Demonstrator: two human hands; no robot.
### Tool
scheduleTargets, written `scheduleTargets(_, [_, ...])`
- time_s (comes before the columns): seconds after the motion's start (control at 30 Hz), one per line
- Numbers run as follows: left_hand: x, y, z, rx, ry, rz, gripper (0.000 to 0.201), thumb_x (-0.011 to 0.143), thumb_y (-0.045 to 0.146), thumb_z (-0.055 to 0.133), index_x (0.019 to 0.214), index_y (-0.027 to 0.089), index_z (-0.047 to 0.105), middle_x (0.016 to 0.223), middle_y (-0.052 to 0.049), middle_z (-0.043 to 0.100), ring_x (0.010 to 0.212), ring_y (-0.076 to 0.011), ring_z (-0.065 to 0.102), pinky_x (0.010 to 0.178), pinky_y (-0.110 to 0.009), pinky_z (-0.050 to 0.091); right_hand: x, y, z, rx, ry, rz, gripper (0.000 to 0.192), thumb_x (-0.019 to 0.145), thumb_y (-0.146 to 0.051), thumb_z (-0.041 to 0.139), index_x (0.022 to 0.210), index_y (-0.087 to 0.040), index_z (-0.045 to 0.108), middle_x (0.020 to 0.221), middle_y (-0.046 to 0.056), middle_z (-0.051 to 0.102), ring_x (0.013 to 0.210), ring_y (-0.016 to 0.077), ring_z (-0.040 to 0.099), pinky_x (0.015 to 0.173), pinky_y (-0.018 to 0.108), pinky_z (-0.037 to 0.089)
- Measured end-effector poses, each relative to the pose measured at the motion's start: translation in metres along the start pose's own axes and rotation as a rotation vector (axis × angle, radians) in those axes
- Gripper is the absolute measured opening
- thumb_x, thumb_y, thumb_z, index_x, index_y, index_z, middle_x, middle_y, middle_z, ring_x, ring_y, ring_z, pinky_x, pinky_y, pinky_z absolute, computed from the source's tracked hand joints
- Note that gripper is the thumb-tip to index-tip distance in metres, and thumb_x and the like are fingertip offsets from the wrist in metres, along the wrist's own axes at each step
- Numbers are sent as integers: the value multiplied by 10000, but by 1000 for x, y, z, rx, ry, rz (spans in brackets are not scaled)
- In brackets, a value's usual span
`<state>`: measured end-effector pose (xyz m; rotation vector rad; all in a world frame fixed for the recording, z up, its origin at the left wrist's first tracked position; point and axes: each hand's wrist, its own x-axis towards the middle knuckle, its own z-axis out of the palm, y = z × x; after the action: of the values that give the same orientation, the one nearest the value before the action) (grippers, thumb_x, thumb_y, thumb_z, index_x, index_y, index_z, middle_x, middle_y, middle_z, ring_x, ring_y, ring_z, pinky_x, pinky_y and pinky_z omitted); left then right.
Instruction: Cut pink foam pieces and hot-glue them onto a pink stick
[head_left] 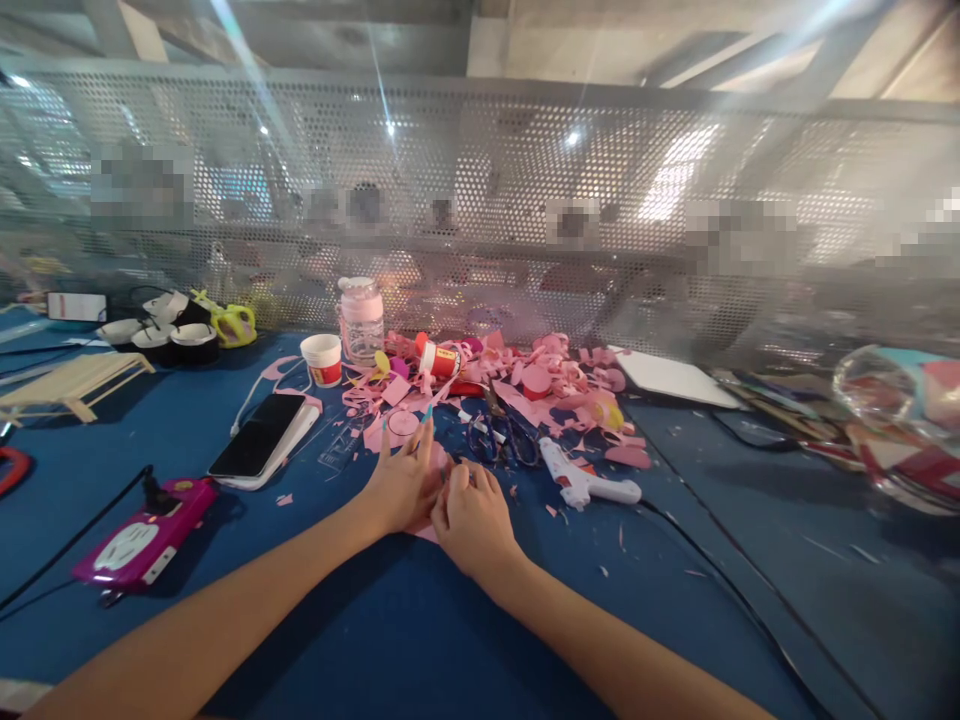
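My left hand (pixel 405 487) rests on a pink sheet (pixel 426 530), its fingers stretched out and apart. Light blue shows at its fingertips. Close beside it, my right hand (pixel 476 512) is closed, fingers curled in a pinch over the same sheet. What lies between those fingers is hidden. Just beyond my hands are dark-handled scissors (pixel 501 440), and a white glue gun (pixel 585 480) lies to their right. Pink scraps (pixel 544 370) are heaped behind, with a red-and-white paper cup (pixel 439 360) lying among them.
A phone (pixel 259 437), a purple power strip (pixel 146 540) and a small wooden rack (pixel 75 385) stand left. Another paper cup (pixel 322 360) and a pink-lidded bottle (pixel 362 322) stand behind. A perforated metal screen (pixel 480 170) closes the back. The glue gun's cable crosses the right side.
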<state>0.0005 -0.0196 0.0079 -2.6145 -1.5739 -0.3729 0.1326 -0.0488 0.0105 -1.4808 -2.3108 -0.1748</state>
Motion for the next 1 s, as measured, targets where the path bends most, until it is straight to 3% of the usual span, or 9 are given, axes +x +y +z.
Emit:
scheduleTargets(0.1, [-1,0,-3,-27,-4,12,603,785,369,413,1296,112,223,1342,-215,324,1221,-281,335,988,-536,153,1,1,1,21,16,12,255,714,-158,426,919,-74,553,884,136,588,952,249,491,859,360,387])
scheduleTargets(0.23, [-2,1,-6,-92,-38,-5,655,779,352,419,1323,114,141,1296,-191,404,1221,-262,342,986,-504,187,2,5,6,102,42,27,330,726,-147,396,1021,-48,505,962,152,574,1021,251,466,882,370,395])
scheduleTargets(0.4, [-3,2,-6,-174,-67,-72,807,745,323,432,1344,70,-46,1260,-178,456,1231,-250,328,1008,-497,127,7,12,16,275,27,-75,603,632,-100,389,1207,55,302,1271,231,365,1257,240,227,1014,384,291])
scheduleTargets(0.53, [-3,3,-7,-206,-96,-116,912,688,238,441,1320,41,-187,1249,-160,478,1227,-239,332,1019,-481,98,13,15,21,386,-52,-107,720,581,-90,372,1259,71,190,1340,256,255,1296,225,131,1044,414,228])
scheduleTargets(0.73, [-3,3,-10,-220,-115,-142,932,668,196,431,1306,36,-229,1224,-134,512,1240,-232,307,1015,-462,126,21,17,23,354,-127,-114,718,594,-127,363,1266,72,210,1345,252,269,1300,233,128,1050,406,191])
scheduleTargets(1.0, [-6,2,-3,-222,-101,-199,889,692,170,393,1292,5,-242,1274,-146,460,1263,-219,263,1029,-427,114,27,15,25,296,-115,-61,641,616,-153,359,1214,63,281,1289,252,363,1245,226,289,1012,356,265])
